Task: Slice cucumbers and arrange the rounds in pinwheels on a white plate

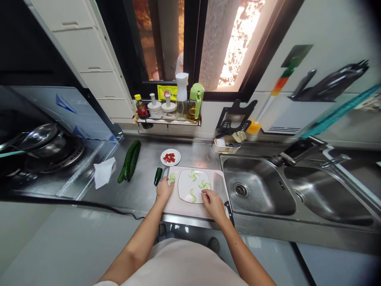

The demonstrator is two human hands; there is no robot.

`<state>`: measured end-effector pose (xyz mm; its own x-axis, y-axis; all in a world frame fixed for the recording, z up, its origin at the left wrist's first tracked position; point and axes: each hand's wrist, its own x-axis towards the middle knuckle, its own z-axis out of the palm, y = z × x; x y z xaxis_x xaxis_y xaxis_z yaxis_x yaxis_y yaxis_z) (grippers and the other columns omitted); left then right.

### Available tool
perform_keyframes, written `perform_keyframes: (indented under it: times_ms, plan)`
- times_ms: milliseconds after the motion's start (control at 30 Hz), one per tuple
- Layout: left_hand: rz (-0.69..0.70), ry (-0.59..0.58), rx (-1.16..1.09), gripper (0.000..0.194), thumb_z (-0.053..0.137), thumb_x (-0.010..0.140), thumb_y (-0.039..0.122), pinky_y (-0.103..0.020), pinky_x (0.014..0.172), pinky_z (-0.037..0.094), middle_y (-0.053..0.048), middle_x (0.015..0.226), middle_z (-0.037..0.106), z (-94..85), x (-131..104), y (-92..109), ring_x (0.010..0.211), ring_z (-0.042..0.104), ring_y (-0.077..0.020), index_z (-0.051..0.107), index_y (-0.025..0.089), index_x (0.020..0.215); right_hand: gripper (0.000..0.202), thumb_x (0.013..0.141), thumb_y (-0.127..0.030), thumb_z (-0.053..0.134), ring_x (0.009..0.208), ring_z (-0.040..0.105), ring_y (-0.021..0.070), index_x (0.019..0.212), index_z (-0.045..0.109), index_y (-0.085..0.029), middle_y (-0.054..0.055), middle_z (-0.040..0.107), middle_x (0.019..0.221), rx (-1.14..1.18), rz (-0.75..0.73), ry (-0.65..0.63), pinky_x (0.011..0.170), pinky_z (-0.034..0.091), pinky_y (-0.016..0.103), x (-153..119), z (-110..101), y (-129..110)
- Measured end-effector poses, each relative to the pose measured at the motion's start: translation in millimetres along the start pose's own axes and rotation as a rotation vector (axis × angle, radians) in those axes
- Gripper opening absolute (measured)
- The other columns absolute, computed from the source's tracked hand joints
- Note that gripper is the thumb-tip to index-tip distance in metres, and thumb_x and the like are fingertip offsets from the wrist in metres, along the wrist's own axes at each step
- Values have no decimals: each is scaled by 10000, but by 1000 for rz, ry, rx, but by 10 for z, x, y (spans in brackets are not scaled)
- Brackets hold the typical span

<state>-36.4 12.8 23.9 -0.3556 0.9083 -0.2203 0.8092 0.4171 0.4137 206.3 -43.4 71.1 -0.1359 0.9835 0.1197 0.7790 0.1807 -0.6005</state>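
A white squarish plate [185, 186] rests on a pale cutting board [175, 208]. Thin green cucumber slices [193, 175] lie on it in small curved groups. At the plate's right edge, my right hand [213, 203] is closed in a pinch beside one group; whatever its fingertips hold is hidden. My left hand [164, 190] is left of the plate, with its fingers closed on a few cucumber slices [172, 178]. A metal blade [166, 172] shows just beyond that hand. Farther left lies a cut cucumber piece [158, 176]. A black-handled knife [229, 212] lies along the board's right side.
Behind the board stands a small plate [178, 155] of chopped red pieces. Whole cucumbers [129, 161] and a white paper [104, 173] lie to the left, near the stove [53, 159]. A double sink [258, 204] adjoins on the right. A condiment shelf [178, 121] hangs under the window.
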Motion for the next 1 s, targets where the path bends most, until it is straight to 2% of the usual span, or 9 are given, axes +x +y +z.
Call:
perform_keyframes:
  times_ms: [233,433,567,700,800,867,1000]
  plan:
    - [22,31,-10,316,570,783,403,-288,735,394,-102,1018,636,48,24,22,887,607,-226,577,193,1019,313,884,-321,380,763,618,186,952,651,-180,71,681,876,28,8,-16,697,440,281,-46,15,-18]
    - [33,66,-128,211,579,773,297,-268,714,377,-58,901,646,90,-4,30,842,596,-200,584,210,965,305,880,-314,391,756,621,184,950,659,-187,69,687,882,32,10,-35,685,437,276,-55,31,-17]
    - [18,87,-287,127,582,768,275,-257,685,377,-37,798,645,133,12,2,773,594,-183,613,212,873,315,887,-311,375,769,621,188,945,656,-181,75,687,888,27,9,-54,695,439,282,-63,44,-17]
    - [8,92,-612,161,648,695,292,-227,665,406,-13,714,623,150,47,-19,696,580,-141,622,180,807,306,886,-317,379,776,619,187,930,655,-193,68,685,873,45,10,-62,691,440,277,-67,47,-14]
    - [-20,4,-936,243,710,605,300,-217,620,423,0,648,598,69,25,28,611,559,-115,615,148,769,301,881,-322,390,760,614,186,931,653,-187,65,678,840,76,13,-55,695,443,280,-44,46,-21]
    - [-5,-73,-1097,285,743,563,303,-217,607,427,-3,641,605,-49,-31,101,592,560,-106,621,139,762,293,878,-324,400,767,610,186,933,651,-183,65,676,844,107,7,-33,710,445,286,-8,39,-44]
    - [60,-197,-1176,313,776,545,324,-216,566,425,-17,632,623,-386,-210,325,581,572,-109,657,143,770,269,865,-339,440,722,590,168,950,650,-192,53,669,841,188,-10,33,691,443,281,124,-33,-190]
